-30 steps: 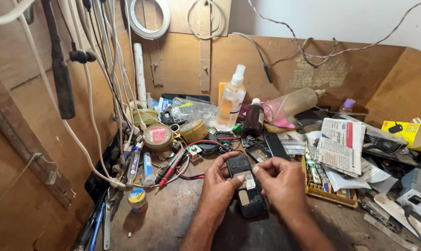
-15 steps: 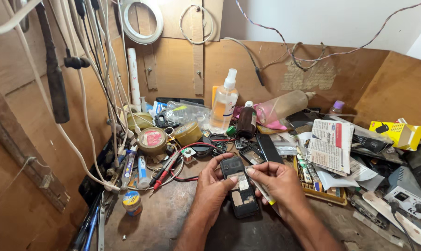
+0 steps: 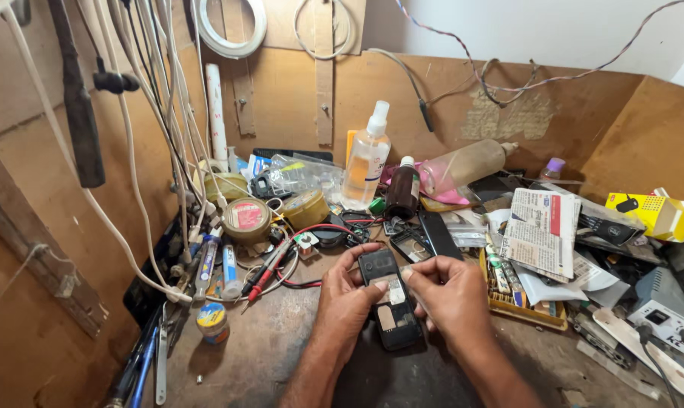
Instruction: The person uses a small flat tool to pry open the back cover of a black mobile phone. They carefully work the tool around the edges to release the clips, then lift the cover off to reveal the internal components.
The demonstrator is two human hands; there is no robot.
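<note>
Now both hands sit lower over the worktop (image 3: 266,355); left hand (image 3: 347,302) and right hand (image 3: 451,298) fingers still grasping the opened black phone (image 3: 389,308)

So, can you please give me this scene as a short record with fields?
left hand: holds the left edge of the black phone
right hand: pinches the phone's right side
phone: back open, lying over the wooden bench
behind: spray bottle, dark brown bottle
left: round tin, test probes
right: folded newspaper

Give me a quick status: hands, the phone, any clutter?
Left hand and right hand both grip small black open-backed mobile phone. Red probe leads lie left, apart.
</note>
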